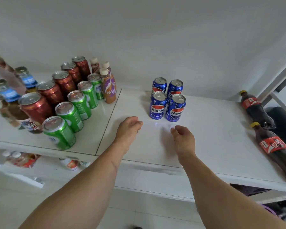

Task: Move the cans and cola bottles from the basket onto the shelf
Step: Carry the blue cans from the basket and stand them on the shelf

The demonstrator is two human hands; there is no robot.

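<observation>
Four blue cans (167, 100): standing close together, mid shelf (213, 138), near its back edge.
Left hand (129, 129): loose, holding nothing.
Right hand (183, 139): same.
Cola bottles (261, 123): right edge.
Risk: a bump may tip cans.

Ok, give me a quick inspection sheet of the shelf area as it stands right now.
Surface: white shelf, two panels meeting at a seam.
Job's things: four blue cans upright in a tight block; two cola bottles at the right edge.
Clutter: red cans, green cans in rows; coffee bottles; blue-labelled bottles.
Grips: left hand and right hand empty, fingers relaxed, just short of the blue cans.
Cables: nothing seen.
Surroundings: white wall; basket not in view.
</observation>
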